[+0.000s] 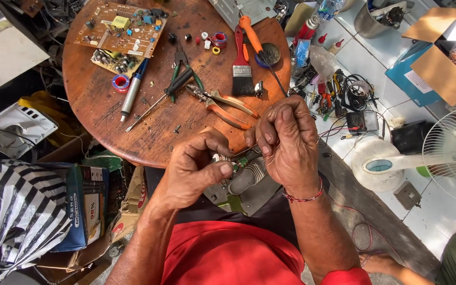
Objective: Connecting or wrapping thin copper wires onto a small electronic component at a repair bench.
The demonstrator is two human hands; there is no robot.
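My left hand (196,169) pinches a small electronic part with a green board (239,160) between thumb and fingers, just below the edge of the round wooden table (106,105). My right hand (287,142) is closed around thin copper-coloured wire (270,154) that runs to that part. Both hands are held close together over my lap. A red thread bracelet circles my right wrist.
On the table lie orange-handled pliers (228,105), a paintbrush (242,71), a screwdriver (157,100), a soldering iron (133,89), tape rolls and circuit boards (122,29). A white fan (449,158) stands right. Boxes and a striped bag (11,211) crowd the left floor.
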